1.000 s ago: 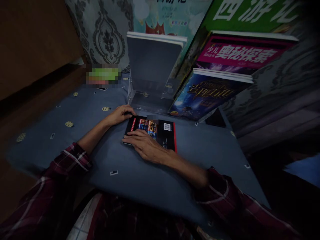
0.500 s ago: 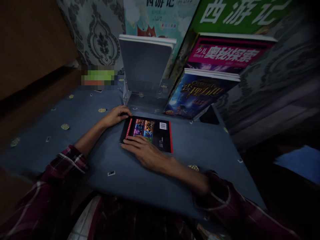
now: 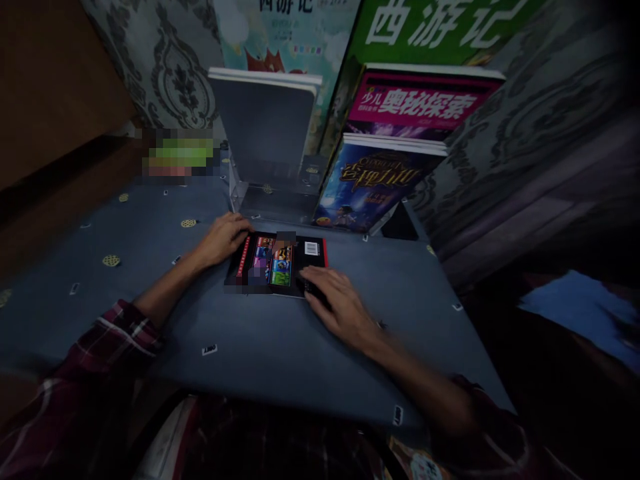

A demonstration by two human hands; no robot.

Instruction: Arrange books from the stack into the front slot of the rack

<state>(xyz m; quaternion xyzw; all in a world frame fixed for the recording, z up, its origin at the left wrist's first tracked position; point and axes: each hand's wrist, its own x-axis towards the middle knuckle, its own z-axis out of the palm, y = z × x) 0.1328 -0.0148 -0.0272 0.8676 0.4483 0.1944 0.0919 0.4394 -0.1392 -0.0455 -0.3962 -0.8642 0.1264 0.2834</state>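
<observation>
Sleeves (image 3: 120,330) with dark red checks come in from both low corners, nearest to the person. Past them is the blue-grey bench (image 3: 240,363), with little yellow round shapes and small white tags on it.

The right hand (image 3: 345,310) is closer to the person. It looks loose and open, its fingers bent over the near right part of a thin black book (image 3: 281,263). It seems to rest there and does not seem to grip.

The book lies flat on the bench, between the two hands. It is to the left of the right hand and a bit past it. Its long side seems to run from left to right. A red strip is on its right edge, with a white bar code close by.

The left hand (image 3: 225,237) is farther off, at the book's far left corner. Its fingers are curled, and one cannot tell if they pinch the corner or just touch it.

Just behind the book is a clear stand (image 3: 275,205) holding a grey book (image 3: 267,120). To its right, a blue book (image 3: 380,180) with gold words leans in front of a pink book (image 3: 407,107). A tall green book (image 3: 445,30) is behind those. Farthest back is the wall (image 3: 183,77), with big leafy shapes.
</observation>
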